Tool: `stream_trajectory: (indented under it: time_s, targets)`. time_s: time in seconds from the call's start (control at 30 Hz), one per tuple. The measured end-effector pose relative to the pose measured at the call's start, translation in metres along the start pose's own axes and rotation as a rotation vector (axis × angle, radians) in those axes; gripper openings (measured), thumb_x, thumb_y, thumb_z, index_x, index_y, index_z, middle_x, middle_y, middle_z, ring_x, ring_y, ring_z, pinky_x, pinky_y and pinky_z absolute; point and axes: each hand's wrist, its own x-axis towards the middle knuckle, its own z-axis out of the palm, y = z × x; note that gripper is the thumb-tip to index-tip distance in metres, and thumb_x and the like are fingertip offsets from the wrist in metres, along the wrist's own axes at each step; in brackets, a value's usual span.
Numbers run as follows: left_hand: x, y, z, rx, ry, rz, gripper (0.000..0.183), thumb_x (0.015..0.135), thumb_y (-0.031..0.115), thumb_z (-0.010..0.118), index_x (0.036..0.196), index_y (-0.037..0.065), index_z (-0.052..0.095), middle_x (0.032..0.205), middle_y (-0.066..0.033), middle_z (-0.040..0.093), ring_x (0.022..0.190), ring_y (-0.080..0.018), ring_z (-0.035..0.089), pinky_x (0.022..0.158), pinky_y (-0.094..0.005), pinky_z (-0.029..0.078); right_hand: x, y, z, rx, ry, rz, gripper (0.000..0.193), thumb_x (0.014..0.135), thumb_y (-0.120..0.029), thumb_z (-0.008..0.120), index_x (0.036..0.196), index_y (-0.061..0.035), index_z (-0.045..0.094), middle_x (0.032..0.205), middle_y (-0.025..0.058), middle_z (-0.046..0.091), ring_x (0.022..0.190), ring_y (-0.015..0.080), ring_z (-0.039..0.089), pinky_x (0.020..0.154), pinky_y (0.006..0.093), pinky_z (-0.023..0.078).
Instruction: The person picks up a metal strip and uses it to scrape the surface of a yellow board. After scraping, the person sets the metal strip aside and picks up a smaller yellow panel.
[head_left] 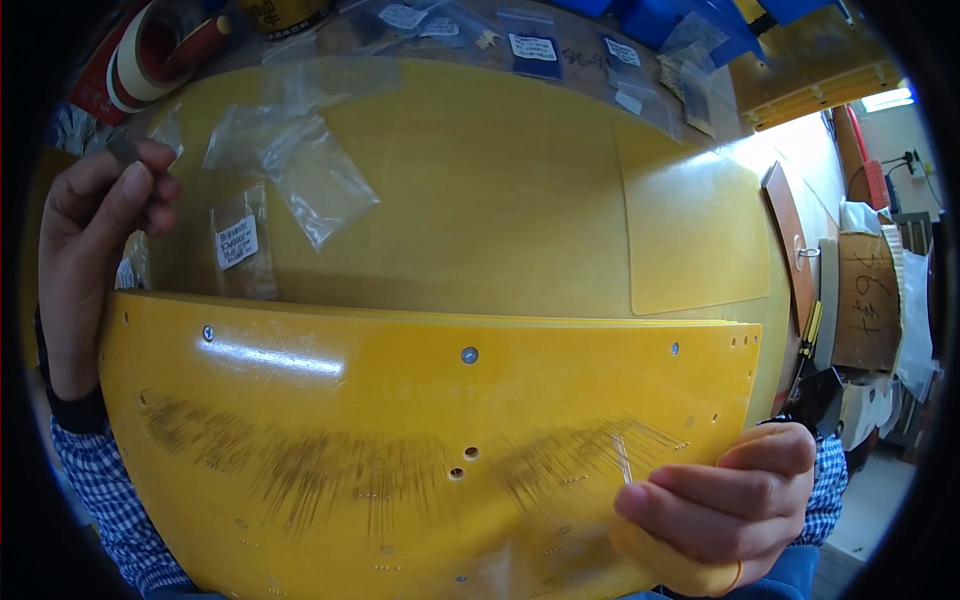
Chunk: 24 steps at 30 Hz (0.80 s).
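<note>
Across the near bench [480, 190], the yellow board [420, 390] looks stiff and slick, best held by its edges; left hand [100, 210] pinches a grey piece [122, 150]; right hand [725, 510] curls at fragile-looking pins [622, 455], grip unclear.

The person's left hand [100, 215] is bare, with a short, rounded thumbnail. Behind it comes a black cuff [78, 410], snug around the wrist, then a left sleeve [120, 510] in small blue-and-white checks, loose and creased toward the near edge. The right hand [730, 505] shows bare fingers; beyond its wrist, the right sleeve [825, 490] carries the same checked pattern.
</note>
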Motion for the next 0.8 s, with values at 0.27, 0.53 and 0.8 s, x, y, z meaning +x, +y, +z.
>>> stream_trajectory:
  time_s: [0.27,0.53,0.8]
  targets:
    - [-0.002,0.001,-0.001,0.008,-0.013,-0.005,0.018,0.088,0.016,0.056,0.098,0.003,0.062,0.079,-0.0036,0.062,0.068,-0.0066,0.057,0.068,-0.0205,0.046,0.001,-0.001,0.008,0.092,-0.019,0.027,0.013,0.078,-0.012,0.054,0.085,-0.0042,0.063,0.089,0.0098,0.066,0.075,0.0175,0.064,0.058,0.024,0.043]
    - [0.004,0.003,0.003,-0.012,-0.019,0.016,0.018,0.088,0.017,0.056,0.098,0.003,0.062,0.079,-0.0036,0.062,0.068,-0.0065,0.057,0.067,-0.0203,0.047,0.007,-0.011,-0.007,-0.144,-0.161,0.175,0.011,0.073,-0.009,0.063,0.081,-0.0166,0.065,0.088,-0.0043,0.066,0.07,0.0056,0.058,0.056,0.0194,0.033]
    - [-0.001,0.0,-0.001,0.002,-0.003,0.002,0.018,0.087,0.016,0.056,0.098,0.003,0.062,0.079,-0.0043,0.063,0.068,-0.0067,0.058,0.067,-0.0202,0.047,0.002,-0.002,-0.004,0.158,-0.169,0.214,0.005,0.079,-0.012,0.062,0.082,-0.0144,0.065,0.089,-0.0004,0.066,0.075,0.0088,0.063,0.061,0.017,0.043]
